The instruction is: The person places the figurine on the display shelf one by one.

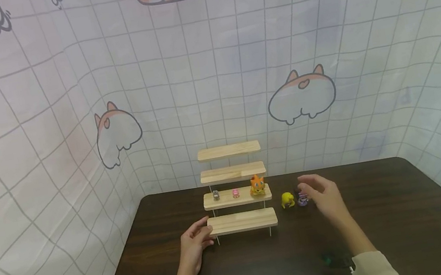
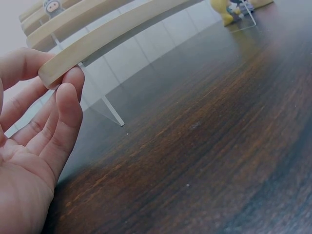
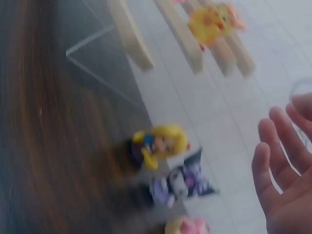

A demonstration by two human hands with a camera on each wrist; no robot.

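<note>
A small stepped wooden display rack (image 1: 242, 222) stands on the dark table. My left hand (image 1: 194, 244) pinches the left end of its lowest board, with the fingers at the edge in the left wrist view. On the second board from the bottom sit a small grey figurine (image 1: 215, 195), a small pink figurine (image 1: 235, 193) and a larger orange-yellow figurine (image 1: 257, 185). Right of the rack stand a yellow-haired figurine (image 3: 163, 144) and a purple-and-black figurine (image 3: 183, 183). My right hand (image 1: 322, 196) hovers beside them, its fingers loosely bent and holding nothing.
Another figurine with a pink bow (image 3: 192, 226) shows partly at the bottom of the right wrist view. The dark wooden table (image 1: 392, 220) ends at a white gridded cloth backdrop (image 1: 224, 83) with cartoon animals.
</note>
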